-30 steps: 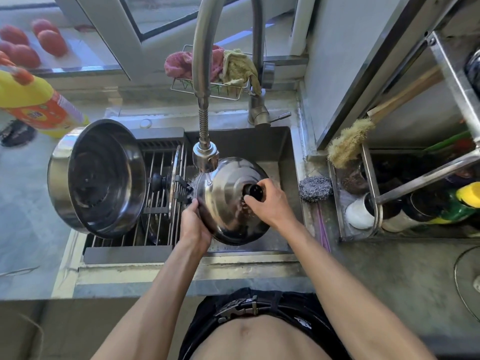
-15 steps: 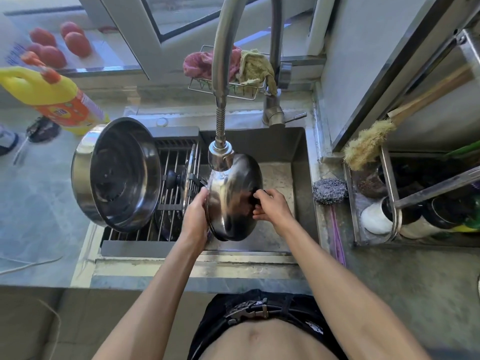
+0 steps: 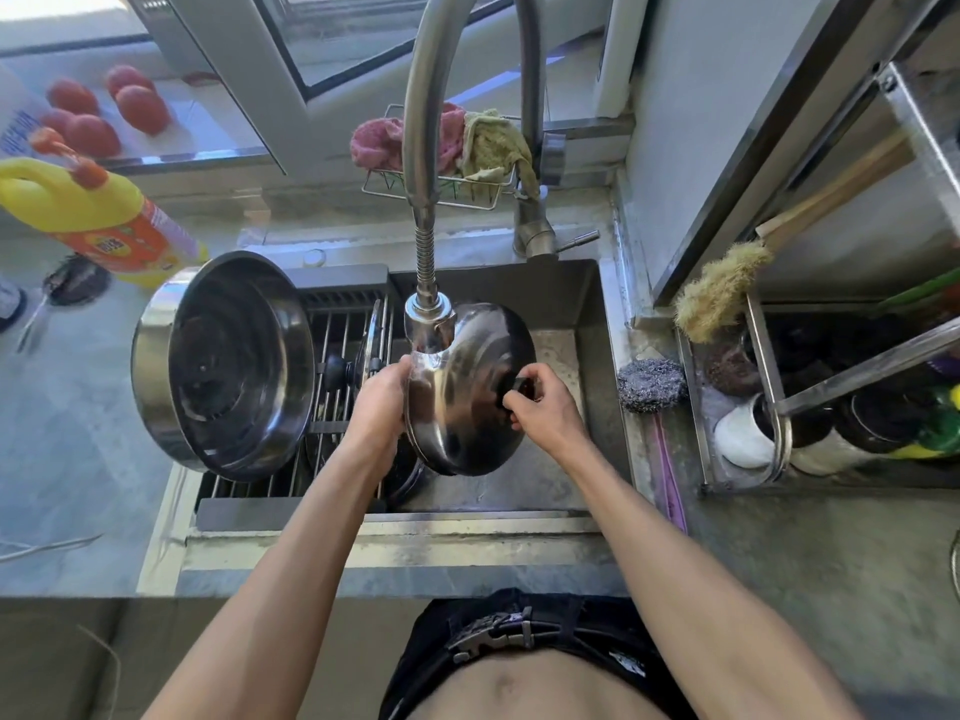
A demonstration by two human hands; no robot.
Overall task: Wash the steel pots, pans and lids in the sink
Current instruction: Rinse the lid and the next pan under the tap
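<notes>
Detergent in a yellow bottle [image 3: 98, 220] is lying at the far left of the grey bench [image 3: 67, 459], with red tomatoes [image 3: 104, 111] sitting on the windowsill behind it. Just to the right, a large steel pot [image 3: 223, 366] is leaning on its side, open mouth toward the camera, on the drying rack [image 3: 337, 387] that is covering the left part of the sink [image 3: 587, 314]; another lid [image 3: 375, 330] is standing on edge in the rack behind it. At centre, a person is holding a domed steel lid [image 3: 462, 392] tilted on edge over the open sink basin, directly below the spray head of the faucet [image 3: 428, 309]. The left hand [image 3: 382, 402] is gripping the lid's left rim, though its fingers are reaching behind the steel and their pose cannot be told. The right hand [image 3: 540, 407] is pinching the black knob [image 3: 519, 389] on the lid's outer face, fingers curled round it. Behind the faucet, pink and yellow cloths [image 3: 457, 142] are hanging in a wire basket [image 3: 436, 192]. To the right of the sink, a steel wool scrubber [image 3: 652, 384] is resting on the bench edge, and a bristle brush [image 3: 722, 288] is leaning against a metal shelf rack [image 3: 769, 376] that is holding containers.
</notes>
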